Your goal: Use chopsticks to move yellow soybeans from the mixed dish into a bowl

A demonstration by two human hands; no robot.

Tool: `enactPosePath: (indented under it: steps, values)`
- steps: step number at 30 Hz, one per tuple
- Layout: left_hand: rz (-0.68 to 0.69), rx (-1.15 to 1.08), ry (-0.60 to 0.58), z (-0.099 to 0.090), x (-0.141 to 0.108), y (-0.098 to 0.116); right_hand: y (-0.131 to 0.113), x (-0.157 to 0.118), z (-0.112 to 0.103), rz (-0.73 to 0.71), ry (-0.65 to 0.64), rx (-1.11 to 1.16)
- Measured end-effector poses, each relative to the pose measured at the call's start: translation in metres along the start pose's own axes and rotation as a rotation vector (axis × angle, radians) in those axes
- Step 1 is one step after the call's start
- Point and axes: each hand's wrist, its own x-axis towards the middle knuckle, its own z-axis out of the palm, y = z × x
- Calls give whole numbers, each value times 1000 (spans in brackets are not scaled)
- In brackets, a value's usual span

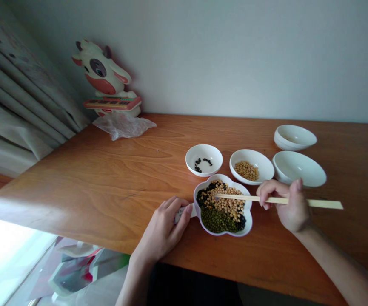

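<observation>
Left hand holds a white flower-shaped dish's handle near the brown wooden table's front edge; right hand grips pale wooden chopsticks pointing left, tips among round tan beans.

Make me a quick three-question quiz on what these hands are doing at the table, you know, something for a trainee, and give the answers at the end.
1. Fill in the blank: the left hand grips the ____ of the flower-shaped dish.
2. True or false: everything inside that dish is the same colour.
3. Multiple choice: what does the right hand hold? A) a spoon; B) chopsticks; C) tweezers.

Key:
1. Handle.
2. False: green beans, yellow beans and black beans lie in it.
3. B.
</observation>
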Motion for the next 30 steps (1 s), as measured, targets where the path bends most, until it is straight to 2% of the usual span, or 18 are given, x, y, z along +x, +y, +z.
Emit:
enactPosePath:
  steps: [17, 30]
  values:
    - [4, 9, 10, 0, 0, -1, 2, 1, 4, -21, -28, 18]
    - [0, -6, -5, 0, -1, -2, 0, 3, 0, -101, 47, 26]
